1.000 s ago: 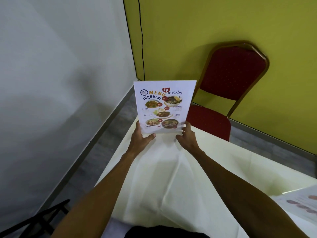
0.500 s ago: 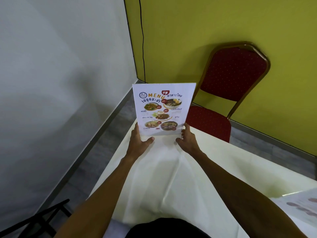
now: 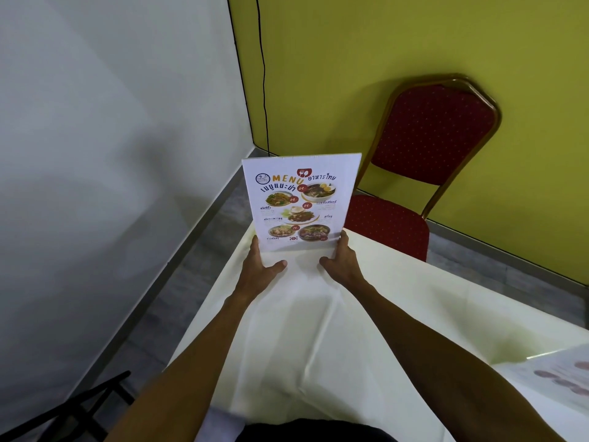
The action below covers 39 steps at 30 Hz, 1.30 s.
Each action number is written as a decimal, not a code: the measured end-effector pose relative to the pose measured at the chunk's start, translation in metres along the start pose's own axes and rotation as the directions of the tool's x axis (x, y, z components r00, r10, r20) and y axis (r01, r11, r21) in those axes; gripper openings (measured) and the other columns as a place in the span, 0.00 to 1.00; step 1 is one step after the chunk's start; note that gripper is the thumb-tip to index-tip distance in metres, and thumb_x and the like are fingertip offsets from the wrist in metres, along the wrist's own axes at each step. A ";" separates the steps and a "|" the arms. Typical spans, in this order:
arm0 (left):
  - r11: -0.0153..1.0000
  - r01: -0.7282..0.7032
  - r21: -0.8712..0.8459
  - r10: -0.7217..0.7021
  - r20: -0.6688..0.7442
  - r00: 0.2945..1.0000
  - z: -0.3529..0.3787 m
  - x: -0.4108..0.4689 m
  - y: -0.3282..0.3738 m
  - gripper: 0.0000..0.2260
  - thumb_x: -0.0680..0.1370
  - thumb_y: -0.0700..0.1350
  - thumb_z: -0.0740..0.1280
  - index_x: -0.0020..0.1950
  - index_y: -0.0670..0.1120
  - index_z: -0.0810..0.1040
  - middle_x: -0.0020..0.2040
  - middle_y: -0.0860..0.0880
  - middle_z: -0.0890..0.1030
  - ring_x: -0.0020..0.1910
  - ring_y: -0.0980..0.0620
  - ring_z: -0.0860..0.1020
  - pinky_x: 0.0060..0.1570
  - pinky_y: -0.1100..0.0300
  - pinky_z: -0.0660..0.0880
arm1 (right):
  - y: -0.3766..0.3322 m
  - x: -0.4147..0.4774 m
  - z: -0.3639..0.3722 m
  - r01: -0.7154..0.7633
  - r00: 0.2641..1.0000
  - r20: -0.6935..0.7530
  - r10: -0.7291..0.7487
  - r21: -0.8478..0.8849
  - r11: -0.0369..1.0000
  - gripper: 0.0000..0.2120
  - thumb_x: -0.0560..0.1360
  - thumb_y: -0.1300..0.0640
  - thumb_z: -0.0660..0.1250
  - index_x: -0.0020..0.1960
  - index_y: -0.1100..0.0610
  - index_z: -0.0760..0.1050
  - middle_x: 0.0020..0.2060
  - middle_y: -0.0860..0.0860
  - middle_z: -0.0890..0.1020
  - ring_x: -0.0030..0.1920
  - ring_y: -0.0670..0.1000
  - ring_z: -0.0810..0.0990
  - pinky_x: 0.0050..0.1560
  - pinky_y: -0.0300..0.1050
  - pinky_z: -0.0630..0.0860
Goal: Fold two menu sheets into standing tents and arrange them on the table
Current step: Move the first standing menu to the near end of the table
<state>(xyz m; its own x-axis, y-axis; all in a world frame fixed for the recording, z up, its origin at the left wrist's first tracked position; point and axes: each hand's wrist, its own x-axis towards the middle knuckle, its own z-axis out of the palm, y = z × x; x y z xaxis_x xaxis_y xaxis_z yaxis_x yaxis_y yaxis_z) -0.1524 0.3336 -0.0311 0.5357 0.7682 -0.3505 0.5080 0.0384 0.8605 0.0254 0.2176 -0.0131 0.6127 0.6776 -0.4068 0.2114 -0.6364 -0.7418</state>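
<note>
1. A printed menu sheet [image 3: 301, 202] stands upright at the far corner of a table draped in a cream tablecloth [image 3: 318, 330], its colour face with dish photos turned toward the camera.
2. The left hand [image 3: 259, 269] grips the sheet's lower left corner, fingers behind the paper and thumb spread out in front along the cloth.
3. The right hand [image 3: 342, 261] grips the lower right corner the same way, fingers curled round the edge, thumb pointing inward across the cloth.
4. Both forearms reach forward from the bottom of the view, well apart at the elbows and nearer at the wrists.
5. A 2nd menu sheet [image 3: 561, 378] lies flat at the table's right edge, only partly in view and washed out by glare.
6. A red padded chair [image 3: 427, 148] with a gold frame stands just beyond the table against a yellow-green wall [image 3: 350, 59].
7. A white wall [image 3: 111, 138] runs down the left side, meeting the yellow-green one in the corner behind the sheet.
</note>
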 end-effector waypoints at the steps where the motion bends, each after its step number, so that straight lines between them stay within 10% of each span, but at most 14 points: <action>1: 1.000 -0.002 0.004 0.002 0.000 1.000 -0.001 0.000 0.000 0.36 0.73 0.45 0.76 0.75 0.50 0.59 0.72 0.49 0.71 0.70 0.47 0.71 0.61 0.57 0.68 | 0.001 0.000 0.000 0.002 1.000 0.002 -0.002 -0.006 1.000 0.37 0.71 0.64 0.68 0.73 0.59 0.52 0.64 0.60 0.76 0.60 0.63 0.77 0.53 0.47 0.75; 14: 0.997 0.053 0.061 -0.052 -0.017 0.998 0.003 -0.006 -0.007 0.45 0.67 0.57 0.75 0.77 0.50 0.56 0.76 0.49 0.66 0.74 0.46 0.66 0.71 0.43 0.67 | 0.004 0.001 -0.005 0.010 0.998 0.059 -0.007 -0.042 0.999 0.41 0.71 0.64 0.67 0.76 0.59 0.48 0.66 0.59 0.74 0.61 0.62 0.77 0.56 0.48 0.75; 39: 0.959 0.106 0.262 -0.137 0.102 0.985 -0.015 -0.009 -0.007 0.47 0.74 0.59 0.71 0.81 0.48 0.45 0.81 0.48 0.53 0.79 0.45 0.55 0.75 0.46 0.59 | 0.004 -0.001 -0.027 0.007 0.990 0.141 0.024 -0.211 0.977 0.32 0.76 0.53 0.68 0.74 0.59 0.57 0.68 0.59 0.73 0.65 0.63 0.73 0.63 0.52 0.71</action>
<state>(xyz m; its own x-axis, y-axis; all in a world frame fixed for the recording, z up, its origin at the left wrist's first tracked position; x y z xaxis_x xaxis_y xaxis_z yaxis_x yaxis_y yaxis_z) -0.1706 0.3353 -0.0280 0.5274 0.6863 -0.5008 0.7210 -0.0497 0.6912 0.0461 0.2041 -0.0007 0.5039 0.7077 -0.4953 0.3718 -0.6952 -0.6151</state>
